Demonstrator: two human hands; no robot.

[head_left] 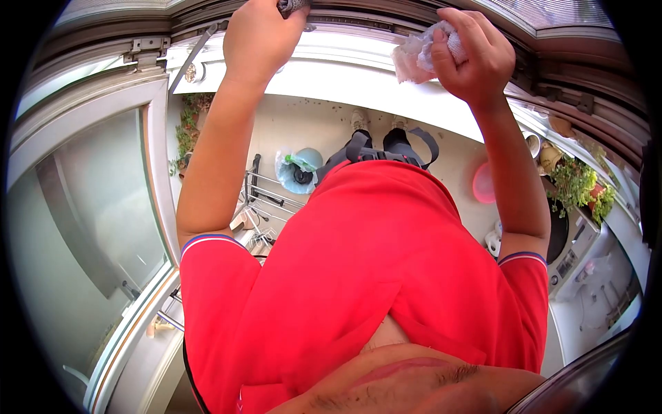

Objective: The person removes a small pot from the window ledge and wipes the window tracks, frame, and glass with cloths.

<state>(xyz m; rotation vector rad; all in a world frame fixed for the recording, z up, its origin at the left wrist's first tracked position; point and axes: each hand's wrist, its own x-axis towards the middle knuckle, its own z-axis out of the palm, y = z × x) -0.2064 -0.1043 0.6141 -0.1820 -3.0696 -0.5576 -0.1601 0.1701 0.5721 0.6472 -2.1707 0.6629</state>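
Working at the dark window rail point(365, 15), you will likely do best with even pressure: bunch the crumpled white cloth point(424, 54) into a firm pad, because its thin, loose end hangs free beside your fingers and could snag. Make small moves — a long reach over the white sill point(338, 84) may cost you balance, so plant both shoes point(359, 121) squarely. Your right hand point(479, 58) pinches the cloth between thumb and curled fingers, up near the rail; whether the cloth touches it, I cannot tell. Your left hand point(261, 40), well apart from it, is curled into a fist around a dark grey thing point(293, 7) — the picture's upper edge cuts it off, so I cannot tell what it is
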